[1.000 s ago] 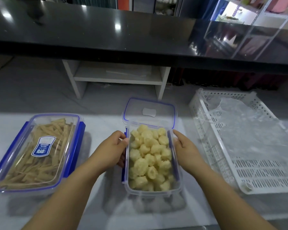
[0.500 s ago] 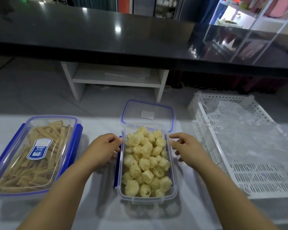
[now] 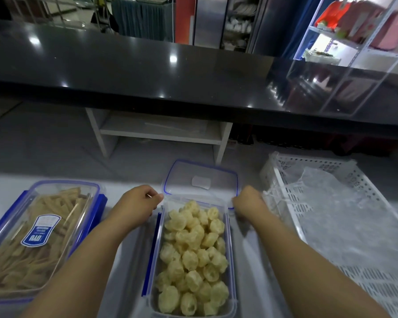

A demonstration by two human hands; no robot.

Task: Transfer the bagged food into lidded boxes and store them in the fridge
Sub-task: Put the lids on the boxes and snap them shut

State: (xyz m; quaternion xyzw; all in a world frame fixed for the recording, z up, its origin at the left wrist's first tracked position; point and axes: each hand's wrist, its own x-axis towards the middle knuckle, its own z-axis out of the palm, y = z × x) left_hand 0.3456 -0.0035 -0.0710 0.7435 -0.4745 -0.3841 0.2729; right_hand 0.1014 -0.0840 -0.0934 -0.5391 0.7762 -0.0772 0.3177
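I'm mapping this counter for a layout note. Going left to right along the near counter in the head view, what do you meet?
First the closed box of stick snacks → left hand → open box of puffed snacks → right hand → white perforated crate.

open box (image 3: 228, 228) full of puffs, lid (image 3: 200, 180) behind

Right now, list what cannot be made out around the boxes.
Head view:
- left hand and right hand: fingertips hidden behind knuckles; grip on the lid unclear.
- label on the closed box: print blurred, unreadable.
- open box: near end cut by bottom edge.
- white basket: cut by right edge.
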